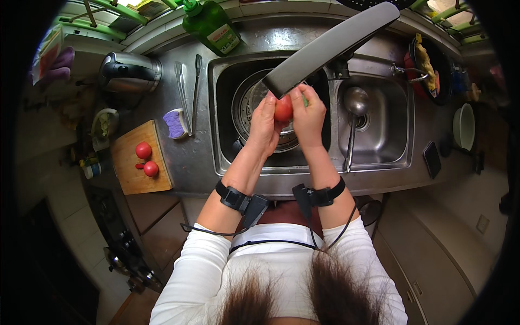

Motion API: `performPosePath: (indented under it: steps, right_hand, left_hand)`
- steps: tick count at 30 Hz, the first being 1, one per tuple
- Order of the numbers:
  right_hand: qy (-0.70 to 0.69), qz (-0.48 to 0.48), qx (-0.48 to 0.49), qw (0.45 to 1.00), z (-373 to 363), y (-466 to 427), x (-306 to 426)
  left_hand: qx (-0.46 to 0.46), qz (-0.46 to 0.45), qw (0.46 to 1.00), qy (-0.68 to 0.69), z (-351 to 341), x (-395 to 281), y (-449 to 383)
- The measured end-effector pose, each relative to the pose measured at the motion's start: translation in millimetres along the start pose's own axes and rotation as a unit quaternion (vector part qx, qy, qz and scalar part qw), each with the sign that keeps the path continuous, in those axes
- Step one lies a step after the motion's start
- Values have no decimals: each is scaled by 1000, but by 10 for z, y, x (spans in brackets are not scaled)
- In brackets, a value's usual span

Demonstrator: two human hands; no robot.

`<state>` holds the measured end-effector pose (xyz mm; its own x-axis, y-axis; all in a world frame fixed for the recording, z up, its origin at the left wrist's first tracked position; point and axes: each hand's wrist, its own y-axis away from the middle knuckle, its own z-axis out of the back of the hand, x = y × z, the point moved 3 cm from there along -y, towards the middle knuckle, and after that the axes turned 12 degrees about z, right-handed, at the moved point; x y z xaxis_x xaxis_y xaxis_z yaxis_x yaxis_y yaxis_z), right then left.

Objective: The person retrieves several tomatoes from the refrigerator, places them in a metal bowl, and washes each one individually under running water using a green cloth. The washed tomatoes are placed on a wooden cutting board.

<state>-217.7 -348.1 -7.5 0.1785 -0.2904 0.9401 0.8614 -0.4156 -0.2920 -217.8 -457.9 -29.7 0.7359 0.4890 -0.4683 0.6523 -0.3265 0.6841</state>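
Note:
Both my hands meet around a red tomato below the end of the wide grey faucet, above the left basin. My left hand grips the tomato's left side. On its right side is my right hand, with something small and green showing between its fingers; what it is I cannot tell. Beneath the hands, a round metal strainer or steamer sits in the left basin, partly hidden. Two more tomatoes rest on a wooden cutting board at the left, a small red item beside them.
Left of the basin lie metal tongs and a purple sponge, near an electric kettle. A green detergent bottle stands behind. The right basin holds a metal ladle. A phone lies on the right counter.

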Motion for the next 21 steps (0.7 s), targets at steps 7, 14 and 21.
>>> performPosePath:
  steps: [7,14,21]
  right_hand:
    - [80,129,71,986,16,200,173]
    - [-2,31,51,998,-22,25,63]
    - [-134,-159,44,977,-1,-48,-404]
  left_hand:
    - [0,-87,996,33,7,-4,-95]
    - [-13,-111,989,-93,-48,-176,12]
    - [33,-23,999,-10,-26,-69,51]
